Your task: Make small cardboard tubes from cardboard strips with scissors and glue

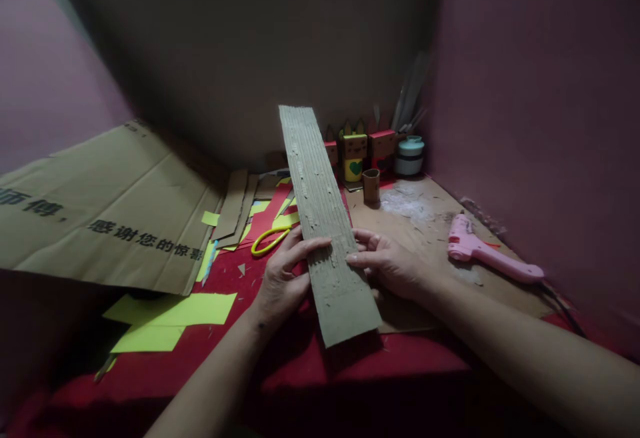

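Note:
A long cardboard strip (323,191) with a ribbed, partly peeled face is held up over the table's front part, its far end raised and leaning left. My left hand (287,271) grips its left edge, with the index finger lying on the ribbed face. On the opposite edge my right hand (387,261) pinches the strip, thumb on top and other fingers partly hidden behind it. The near end of the strip is smooth and extends past both hands toward me.
Left are a large printed cardboard sheet (125,211), yellow paper (185,315) and yellow-handled scissors (267,241). A pink glue gun (487,251) lies right on a cardboard mat (425,225). Behind stand a small cardboard tube (371,187), decorated figures (355,158) and a blue-lidded jar (410,157).

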